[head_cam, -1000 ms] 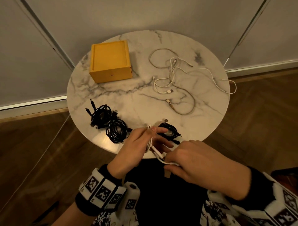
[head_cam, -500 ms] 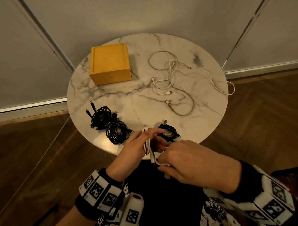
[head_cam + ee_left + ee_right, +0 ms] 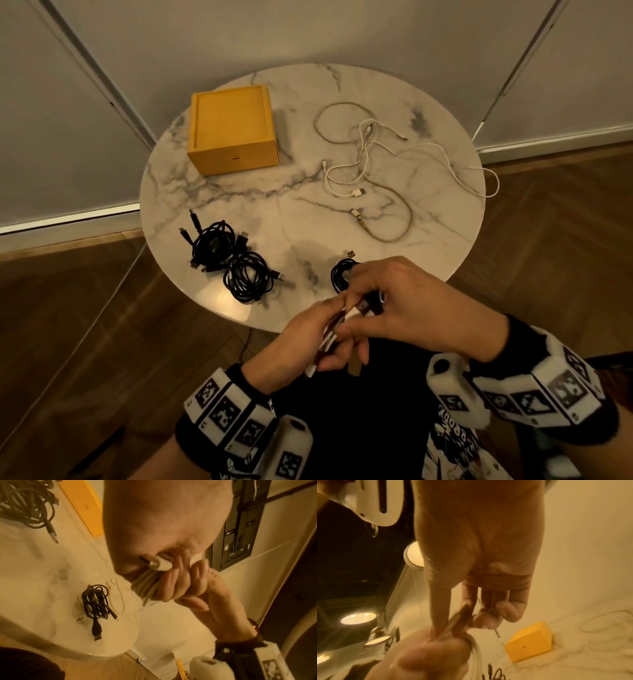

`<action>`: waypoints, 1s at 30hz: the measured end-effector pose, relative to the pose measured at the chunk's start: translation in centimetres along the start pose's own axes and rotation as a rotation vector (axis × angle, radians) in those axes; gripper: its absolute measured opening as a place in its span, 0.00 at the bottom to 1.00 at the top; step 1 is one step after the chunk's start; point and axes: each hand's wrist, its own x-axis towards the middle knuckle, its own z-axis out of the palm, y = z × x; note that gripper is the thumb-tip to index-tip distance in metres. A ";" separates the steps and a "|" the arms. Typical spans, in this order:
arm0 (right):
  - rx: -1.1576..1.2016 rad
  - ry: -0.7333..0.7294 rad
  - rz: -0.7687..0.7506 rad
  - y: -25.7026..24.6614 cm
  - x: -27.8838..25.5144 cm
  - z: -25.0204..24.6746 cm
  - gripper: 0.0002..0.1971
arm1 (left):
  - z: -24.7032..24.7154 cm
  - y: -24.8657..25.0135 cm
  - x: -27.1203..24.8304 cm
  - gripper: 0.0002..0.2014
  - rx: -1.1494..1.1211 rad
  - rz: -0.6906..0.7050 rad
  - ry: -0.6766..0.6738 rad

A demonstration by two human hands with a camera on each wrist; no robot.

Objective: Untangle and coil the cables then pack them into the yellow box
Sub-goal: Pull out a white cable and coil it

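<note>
- Grey wall panels and a wood floor surround a round marble table (image 3: 274, 212).
- Yellow box (image 3: 233, 128) sits closed near the table's far-left edge.
- Loose white cables (image 3: 370, 164) lie tangled across the far-right part of the table, one loop hanging past the right edge.
- Two black coils (image 3: 233, 263) lie touching each other by the near-left edge; a third black coil (image 3: 342, 274) lies at the near edge, partly hidden behind the hands, with a white piece under it in the left wrist view.
- Left hand (image 3: 301, 342) is held just off the near edge, its fingers (image 3: 173, 586) curled round a bundled white cable (image 3: 145, 586) so the loops are squeezed flat in the fist.
- Right hand (image 3: 407, 308) meets the left from the right; its thumb and fingertips pinch the white cable's end by the plug (image 3: 157, 563), pressed against the bundle.
- Both wrists wear black bands with white marker blocks.
</note>
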 end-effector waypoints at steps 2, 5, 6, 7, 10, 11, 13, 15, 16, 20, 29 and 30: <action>0.113 0.026 -0.005 0.8 -0.1 0.6 0.12 | -0.7 -0.7 0.4 0.32 -0.082 -0.048 -0.066; 0.184 0.012 0.033 1.3 -0.1 1.4 0.11 | -1.7 -1.4 0.8 0.31 -0.160 -0.082 -0.176; 0.205 0.012 0.056 1.6 -0.1 1.6 0.10 | -2.0 -1.4 1.0 0.30 -0.176 -0.097 -0.211; 0.226 0.014 0.071 1.8 -0.1 1.7 0.10 | -2.2 -1.5 1.2 0.29 -0.198 -0.106 -0.243; 0.316 0.015 0.101 2.4 0.2 2.1 0.08 | -2.7 -1.8 1.7 0.26 -0.304 -0.097 -0.292; 0.363 0.011 0.105 2.6 0.4 2.2 0.09 | -2.7 -2.0 1.8 0.25 -0.350 -0.080 -0.273; 0.462 0.014 0.109 3.2 0.6 2.3 0.10 | -2.6 -2.4 2.0 0.23 -0.421 -0.055 -0.171; 0.542 0.019 0.124 3.8 0.8 2.8 0.12 | -2.5 -2.5 2.1 0.19 -0.427 -0.029 -0.035; 0.568 0.024 0.135 4.0 0.9 3.0 0.12 | -2.6 -2.7 2.1 0.18 -0.423 -0.014 0.015; 0.696 0.080 0.175 4.8 1.5 4.0 0.14 | -3.0 -3.6 2.3 0.11 -0.522 0.110 0.028; 0.868 0.149 0.274 5.9 2.0 4.7 0.16 | -3.5 -5.7 1.9 0.13 -0.431 0.300 0.114; 0.861 0.131 0.271 5.8 1.9 4.8 0.16 | -3.4 -5.8 1.7 0.12 -0.432 0.301 0.118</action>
